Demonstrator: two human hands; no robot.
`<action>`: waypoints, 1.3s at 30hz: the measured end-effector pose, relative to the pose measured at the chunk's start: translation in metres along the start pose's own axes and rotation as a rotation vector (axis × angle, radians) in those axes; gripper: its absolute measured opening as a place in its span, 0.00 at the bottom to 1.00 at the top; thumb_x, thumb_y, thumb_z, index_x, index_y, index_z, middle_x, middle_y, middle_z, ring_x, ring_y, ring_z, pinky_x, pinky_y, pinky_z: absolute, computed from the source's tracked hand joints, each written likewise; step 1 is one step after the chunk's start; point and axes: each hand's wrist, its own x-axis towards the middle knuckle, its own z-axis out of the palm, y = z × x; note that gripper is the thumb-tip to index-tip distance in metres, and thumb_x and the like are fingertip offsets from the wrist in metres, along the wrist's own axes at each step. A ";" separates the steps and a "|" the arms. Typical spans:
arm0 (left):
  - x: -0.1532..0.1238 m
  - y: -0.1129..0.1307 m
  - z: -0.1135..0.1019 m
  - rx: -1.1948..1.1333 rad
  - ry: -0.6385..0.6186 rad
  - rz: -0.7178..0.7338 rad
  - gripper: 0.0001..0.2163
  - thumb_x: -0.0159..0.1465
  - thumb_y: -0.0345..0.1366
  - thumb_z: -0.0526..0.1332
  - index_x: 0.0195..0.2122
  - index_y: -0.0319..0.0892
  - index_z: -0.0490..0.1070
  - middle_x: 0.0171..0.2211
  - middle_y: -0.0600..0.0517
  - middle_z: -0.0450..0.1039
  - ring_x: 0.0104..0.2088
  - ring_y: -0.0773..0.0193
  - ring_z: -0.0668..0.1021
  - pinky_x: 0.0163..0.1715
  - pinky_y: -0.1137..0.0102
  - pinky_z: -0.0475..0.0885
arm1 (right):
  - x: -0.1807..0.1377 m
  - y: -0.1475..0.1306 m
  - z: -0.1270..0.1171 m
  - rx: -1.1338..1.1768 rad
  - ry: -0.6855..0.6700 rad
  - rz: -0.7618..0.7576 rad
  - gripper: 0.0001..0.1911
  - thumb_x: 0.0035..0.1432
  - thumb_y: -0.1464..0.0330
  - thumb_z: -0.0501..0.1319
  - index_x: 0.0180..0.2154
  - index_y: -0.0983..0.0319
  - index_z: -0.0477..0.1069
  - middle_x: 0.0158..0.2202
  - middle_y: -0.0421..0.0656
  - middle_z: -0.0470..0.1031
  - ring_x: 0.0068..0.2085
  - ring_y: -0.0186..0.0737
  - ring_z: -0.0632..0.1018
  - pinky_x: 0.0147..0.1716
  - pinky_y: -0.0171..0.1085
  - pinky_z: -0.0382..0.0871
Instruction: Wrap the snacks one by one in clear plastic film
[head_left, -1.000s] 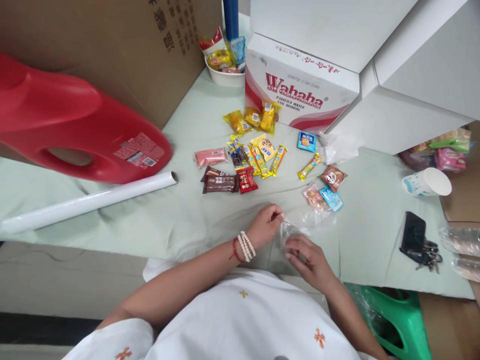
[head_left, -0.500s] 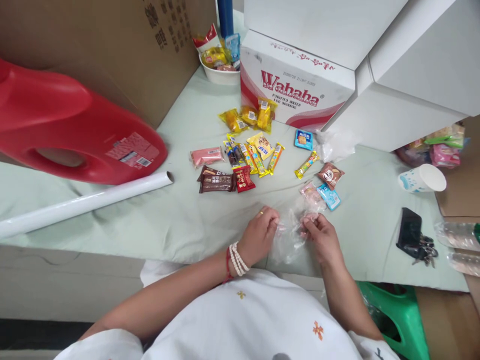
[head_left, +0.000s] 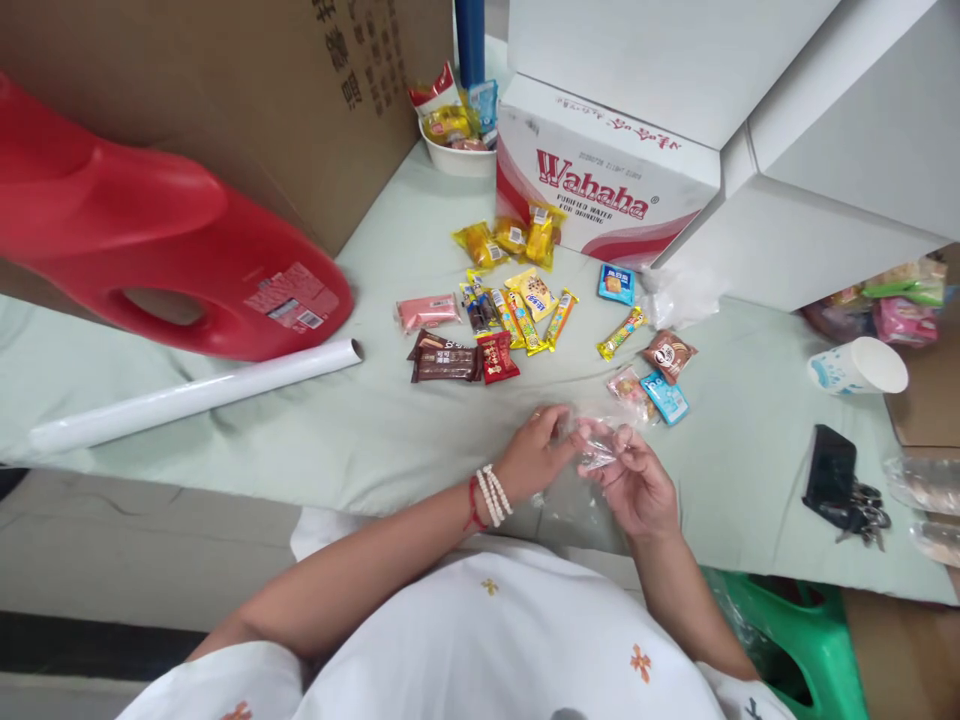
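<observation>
"What's lying around that Wahaha box (head_left: 600, 190)?"

"In front of it, a scatter of snack packets (head_left: 517, 310) on the pale green cloth (head_left: 375, 430). Left of the box there's a white bowl (head_left: 457, 155) with more packets, and farther left a big red jug (head_left: 150, 250) on its side, with a white roll (head_left: 195, 395) just in front of it. To the box's right are a paper cup (head_left: 859, 365) lying tipped over and a dark phone (head_left: 829, 470) with keys."

"And the hands?"

"Well in front of the box, by the table edge. A pink packet (head_left: 636, 385) and a blue packet (head_left: 666, 397) lie just beyond the fingertips. Both hands hold a clear plastic bag (head_left: 592, 450). The left hand (head_left: 534, 455) is curled, pinching its edge. The right hand (head_left: 637, 485) is half open, palm up, its thumb and fingertips nipping the film. The bag is crumpled between them, and I can't tell what's inside."
</observation>
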 end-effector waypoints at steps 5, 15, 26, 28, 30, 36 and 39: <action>0.003 0.003 0.000 -0.517 -0.171 -0.154 0.21 0.57 0.56 0.67 0.28 0.40 0.70 0.26 0.55 0.70 0.30 0.67 0.73 0.35 0.70 0.70 | -0.005 0.000 -0.008 -0.044 0.093 0.020 0.13 0.53 0.59 0.63 0.31 0.57 0.61 0.44 0.46 0.80 0.34 0.45 0.82 0.19 0.36 0.73; 0.001 -0.002 -0.039 -0.885 0.117 -0.449 0.19 0.47 0.40 0.73 0.31 0.43 0.63 0.25 0.61 0.68 0.18 0.75 0.69 0.18 0.77 0.65 | -0.002 -0.008 -0.022 -0.045 0.473 -0.069 0.18 0.47 0.62 0.72 0.31 0.58 0.64 0.29 0.36 0.77 0.16 0.25 0.62 0.09 0.25 0.47; -0.021 -0.003 -0.080 -0.634 -0.291 -0.669 0.25 0.52 0.59 0.69 0.36 0.40 0.72 0.29 0.44 0.80 0.14 0.74 0.63 0.14 0.76 0.50 | -0.002 -0.011 -0.036 -0.115 0.353 0.000 0.19 0.47 0.60 0.75 0.31 0.58 0.67 0.33 0.38 0.78 0.34 0.37 0.79 0.28 0.33 0.76; -0.024 -0.002 -0.074 -0.459 -0.371 -0.647 0.25 0.51 0.60 0.70 0.30 0.39 0.72 0.20 0.50 0.75 0.13 0.74 0.61 0.13 0.75 0.48 | -0.002 -0.015 -0.032 -0.072 0.314 0.009 0.20 0.47 0.60 0.75 0.32 0.58 0.66 0.34 0.38 0.79 0.32 0.38 0.80 0.25 0.33 0.75; -0.028 0.000 -0.067 -0.462 -0.232 -0.519 0.24 0.49 0.58 0.72 0.27 0.40 0.71 0.16 0.56 0.67 0.15 0.74 0.61 0.14 0.76 0.50 | -0.002 -0.019 -0.028 -0.061 0.290 -0.012 0.20 0.49 0.59 0.74 0.34 0.57 0.65 0.33 0.37 0.79 0.23 0.33 0.76 0.16 0.29 0.66; -0.051 -0.012 -0.074 -0.457 0.264 -0.288 0.19 0.55 0.53 0.69 0.34 0.42 0.72 0.27 0.56 0.72 0.23 0.71 0.69 0.22 0.75 0.62 | 0.009 -0.013 -0.035 -0.348 0.288 -0.069 0.20 0.54 0.53 0.70 0.36 0.57 0.65 0.31 0.37 0.79 0.15 0.26 0.63 0.11 0.29 0.51; -0.061 -0.020 -0.093 -0.198 0.215 -0.261 0.18 0.54 0.48 0.70 0.40 0.41 0.73 0.36 0.51 0.76 0.34 0.64 0.76 0.33 0.70 0.71 | 0.017 -0.004 -0.045 -0.568 0.245 -0.021 0.19 0.56 0.52 0.68 0.35 0.58 0.67 0.31 0.39 0.79 0.16 0.28 0.65 0.13 0.31 0.54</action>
